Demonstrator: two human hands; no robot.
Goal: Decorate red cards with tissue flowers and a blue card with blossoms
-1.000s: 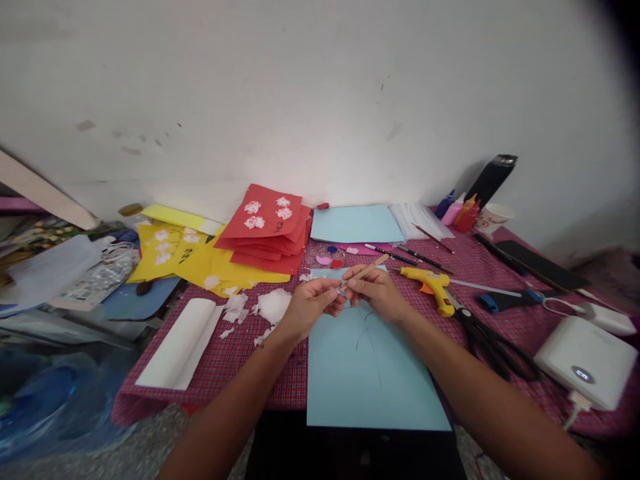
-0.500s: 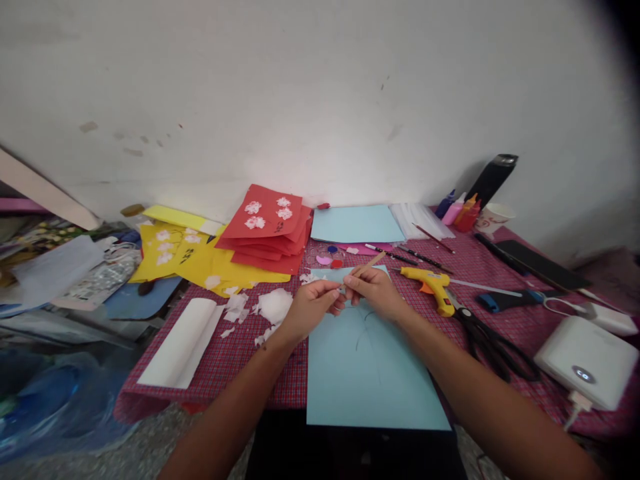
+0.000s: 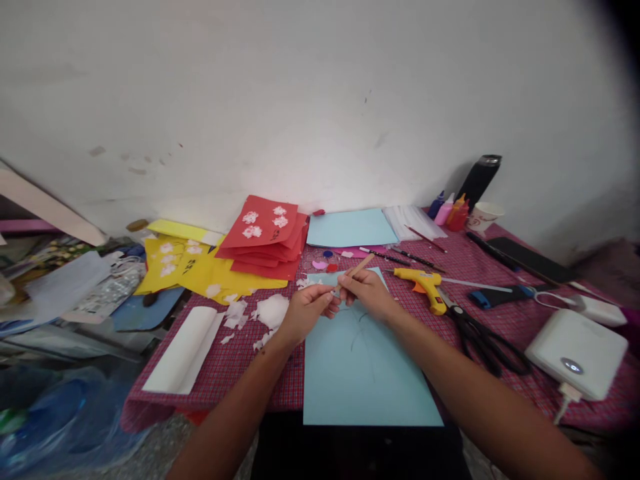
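My right hand (image 3: 367,293) is closed around a flat wooden craft stick (image 3: 362,264), whose far end slants up past the fingers. Close against it, my left hand (image 3: 307,308) pinches something small and pale at the fingertips, too small to make out. Both hands hover over the upper part of a light blue sheet of paper (image 3: 370,393), which bears thin dark curved lines. Torn white tissue paper (image 3: 271,311) lies just left of my left hand. Behind the hands are small dabs of paint, among them a red one (image 3: 332,268).
Red cards (image 3: 260,243) with white blossoms and yellow sheets (image 3: 200,270) lie at the back left. A folded white paper (image 3: 183,353) sits at the left. To the right are a yellow glue gun (image 3: 423,283), black scissors (image 3: 487,340), a white power bank (image 3: 575,353) and paint bottles (image 3: 445,210).
The view has shifted slightly. Both hands stay together above the blue sheet, and the stick remains in my right hand.
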